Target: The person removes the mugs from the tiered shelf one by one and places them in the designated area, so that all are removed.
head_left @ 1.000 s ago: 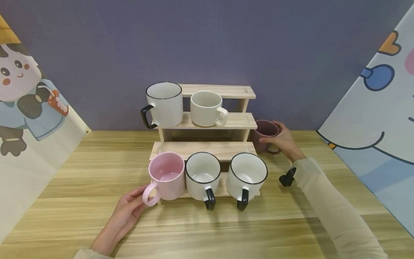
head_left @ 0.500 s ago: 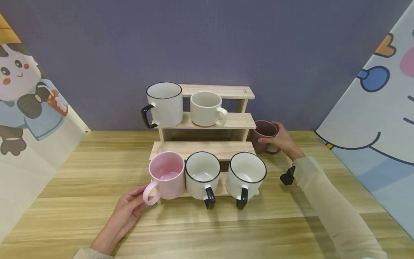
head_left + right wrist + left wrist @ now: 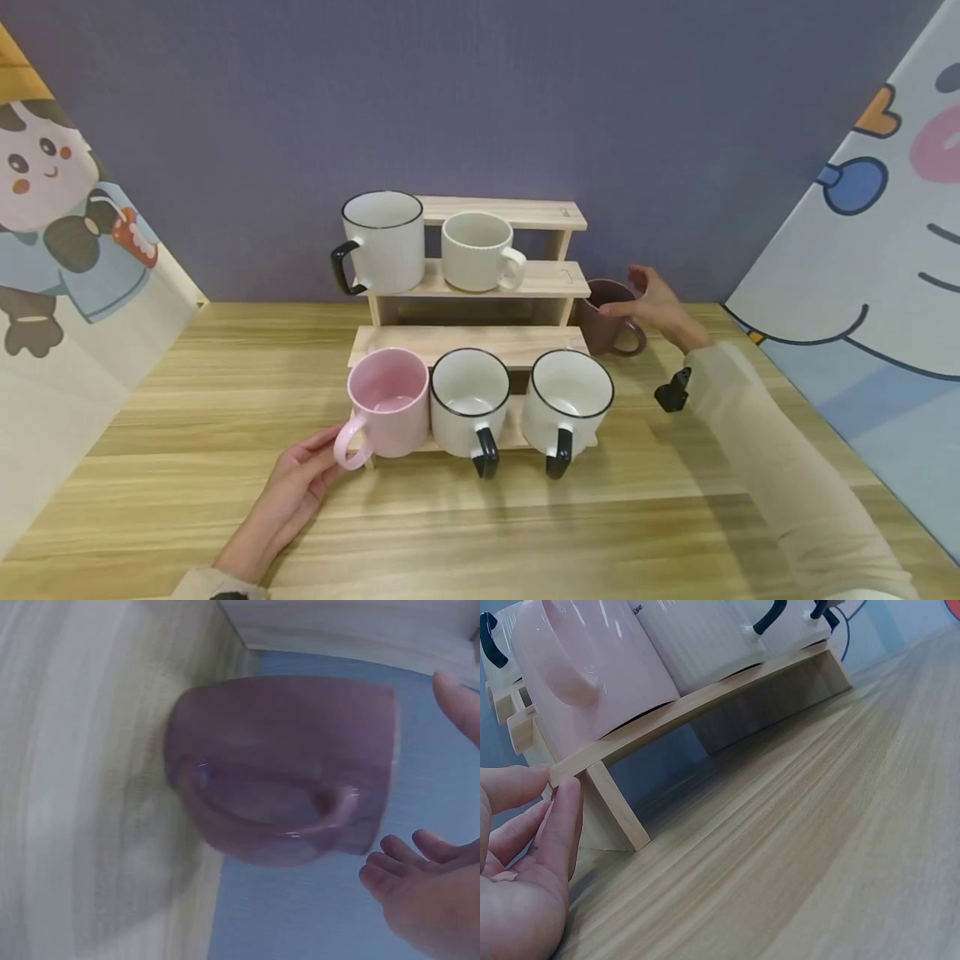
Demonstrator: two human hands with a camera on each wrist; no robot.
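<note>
Head: left hand (image 3: 298, 479) pinches rack (image 3: 472, 343), right hand (image 3: 657, 305) spread near brown mug (image 3: 596, 331).

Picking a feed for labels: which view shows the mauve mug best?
Right wrist: the mauve mug is large, body and handle unobstructed, though slightly blurred. Head shows it smaller, beside the wooden rack, with the right hand covering part of its rim. Left wrist doesn't show it.
</note>
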